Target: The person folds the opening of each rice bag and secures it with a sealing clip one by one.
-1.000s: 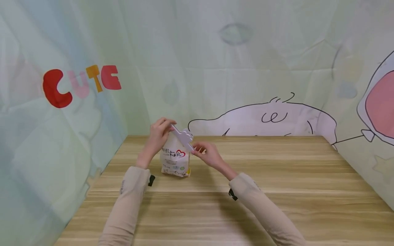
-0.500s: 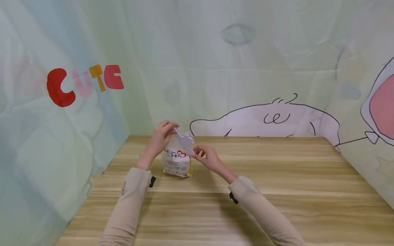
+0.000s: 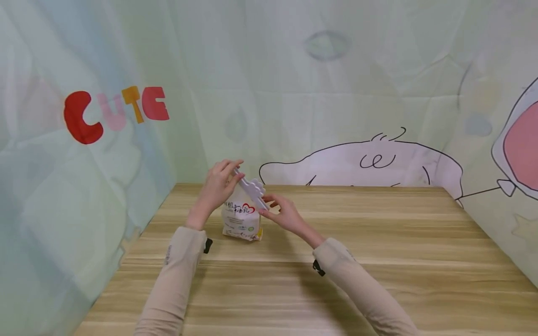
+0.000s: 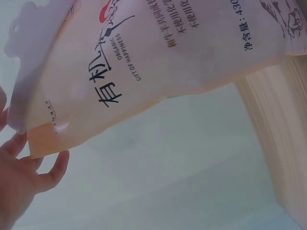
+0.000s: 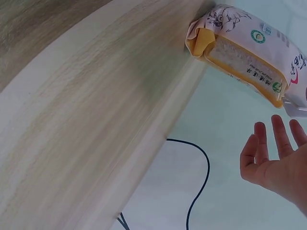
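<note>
A white printed food bag (image 3: 240, 221) stands upright on the table. Across its top runs a pale, scallop-edged bag clip (image 3: 254, 188), slanting down to the right. My left hand (image 3: 216, 184) pinches the clip's upper end, fingers above and thumb below. In the left wrist view, its fingers (image 4: 17, 143) lie at the clip's end, right by the bag's corner. Spread around the clip's lower end in the head view is my right hand (image 3: 287, 215). The right wrist view shows its fingers (image 5: 280, 136) apart, just short of the clip end (image 5: 295, 109).
The wood-grain table (image 3: 357, 242) extends right and toward me. A printed cloth backdrop (image 3: 336, 102) hangs behind and along both sides, close to the table's left edge.
My right thumb and fingers have parted at the clip's lower end, where two prongs now show. The left hand has shifted slightly up and left. The bag stays in place.
</note>
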A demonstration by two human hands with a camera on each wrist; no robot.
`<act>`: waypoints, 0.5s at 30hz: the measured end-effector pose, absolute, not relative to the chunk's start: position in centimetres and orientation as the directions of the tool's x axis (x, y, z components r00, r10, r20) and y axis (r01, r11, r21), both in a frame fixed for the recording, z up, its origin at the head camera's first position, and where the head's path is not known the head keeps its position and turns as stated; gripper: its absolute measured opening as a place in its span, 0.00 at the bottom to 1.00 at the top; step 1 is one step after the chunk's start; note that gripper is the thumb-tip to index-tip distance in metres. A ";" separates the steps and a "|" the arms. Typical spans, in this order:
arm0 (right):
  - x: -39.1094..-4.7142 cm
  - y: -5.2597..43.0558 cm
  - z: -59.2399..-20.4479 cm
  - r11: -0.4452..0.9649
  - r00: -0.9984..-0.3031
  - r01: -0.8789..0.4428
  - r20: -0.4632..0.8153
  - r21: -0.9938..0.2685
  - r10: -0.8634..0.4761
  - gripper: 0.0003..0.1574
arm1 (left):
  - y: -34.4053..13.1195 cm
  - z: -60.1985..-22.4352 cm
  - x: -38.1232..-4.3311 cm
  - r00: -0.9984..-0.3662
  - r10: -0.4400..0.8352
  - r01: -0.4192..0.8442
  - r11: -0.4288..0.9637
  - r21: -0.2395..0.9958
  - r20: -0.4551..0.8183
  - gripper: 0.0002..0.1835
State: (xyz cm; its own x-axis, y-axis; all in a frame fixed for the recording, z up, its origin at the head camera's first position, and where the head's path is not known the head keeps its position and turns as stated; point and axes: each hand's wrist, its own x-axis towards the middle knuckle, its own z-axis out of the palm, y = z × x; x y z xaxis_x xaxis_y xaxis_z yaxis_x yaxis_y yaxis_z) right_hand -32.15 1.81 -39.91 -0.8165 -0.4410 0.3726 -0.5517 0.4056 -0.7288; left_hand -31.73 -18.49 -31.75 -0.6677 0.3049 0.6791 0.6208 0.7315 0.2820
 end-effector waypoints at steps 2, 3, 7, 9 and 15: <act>-32.2 1.9 -39.9 0.401 -0.817 -0.551 0.375 -0.732 -0.438 0.27 | -18.4 -31.8 -31.7 -0.676 0.299 0.612 0.736 0.288 0.674 0.20; -32.2 2.0 -39.9 0.398 -0.818 -0.549 0.376 -0.735 -0.435 0.28 | -18.3 -31.8 -31.7 -0.680 0.295 0.608 0.739 0.290 0.671 0.20; -32.2 2.4 -40.0 0.388 -0.823 -0.540 0.373 -0.747 -0.429 0.31 | -18.2 -31.7 -31.6 -0.682 0.285 0.602 0.742 0.296 0.673 0.20; -32.2 2.8 -40.0 0.406 -0.824 -0.542 0.371 -0.736 -0.428 0.32 | -18.2 -31.7 -31.5 -0.676 0.276 0.600 0.745 0.292 0.683 0.20; -31.8 4.3 -40.0 0.477 -0.814 -0.567 0.370 -0.671 -0.447 0.34 | -18.0 -32.0 -31.0 -0.621 0.246 0.595 0.766 0.243 0.744 0.18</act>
State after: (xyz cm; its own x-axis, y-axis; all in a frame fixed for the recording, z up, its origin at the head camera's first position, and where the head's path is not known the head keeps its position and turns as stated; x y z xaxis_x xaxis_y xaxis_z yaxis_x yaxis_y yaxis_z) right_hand -31.78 4.29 -40.00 -0.8142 -0.4473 0.3703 -0.5673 0.4767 -0.6715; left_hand -31.00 -18.02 -32.05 -0.6212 0.2460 0.7440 0.5946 0.7664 0.2431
